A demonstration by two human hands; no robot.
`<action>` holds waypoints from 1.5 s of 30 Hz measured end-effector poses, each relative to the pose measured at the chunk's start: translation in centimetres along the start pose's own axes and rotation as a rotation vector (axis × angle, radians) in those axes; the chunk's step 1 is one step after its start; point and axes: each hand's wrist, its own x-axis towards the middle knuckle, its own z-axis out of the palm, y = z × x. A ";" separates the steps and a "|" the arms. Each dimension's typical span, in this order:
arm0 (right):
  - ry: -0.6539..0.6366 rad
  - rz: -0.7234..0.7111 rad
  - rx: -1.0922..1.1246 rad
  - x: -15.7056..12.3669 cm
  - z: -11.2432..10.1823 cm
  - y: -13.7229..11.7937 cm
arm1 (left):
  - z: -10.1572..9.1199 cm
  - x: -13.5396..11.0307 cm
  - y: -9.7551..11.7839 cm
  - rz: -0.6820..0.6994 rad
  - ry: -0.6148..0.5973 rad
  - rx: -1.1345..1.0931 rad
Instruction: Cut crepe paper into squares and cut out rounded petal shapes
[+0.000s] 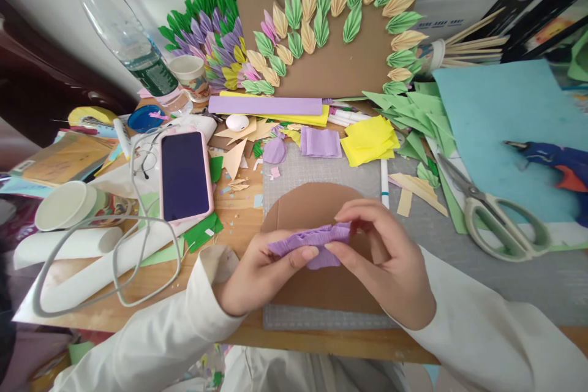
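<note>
Between my two hands is a folded piece of purple crepe paper (pixel 316 239), its layers gathered along the top edge. My left hand (pixel 264 266) pinches its left part, thumb in front and fingers hidden behind. At the right end, my right hand (pixel 386 257) grips it between thumb and fingertips. Beneath the hands a round-edged brown cardboard piece (pixel 298 208) lies on a grey cutting mat (pixel 298 171). Beyond it are a purple crepe paper stack (pixel 320 142) and a yellow paper stack (pixel 370 140).
White-handled scissors (pixel 500 220) and a blue glue gun (pixel 560 162) lie right. On the left are a phone (pixel 184 175), a looping white cable (pixel 114 282), paper cups (pixel 68 205) and a plastic bottle (pixel 124 37). Cardboard with folded paper leaves (pixel 353 24) stands behind.
</note>
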 end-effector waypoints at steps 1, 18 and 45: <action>-0.005 0.000 0.024 0.0 0.0 0.0 | 0.0 0.0 0.0 -0.005 0.010 0.000; -0.185 0.101 0.443 -0.3 0.3 -0.8 | 0.4 0.1 -0.2 0.051 -0.018 -0.026; 0.072 -0.032 -0.007 -0.7 0.7 0.3 | 0.3 -0.3 0.1 0.032 -0.191 -0.024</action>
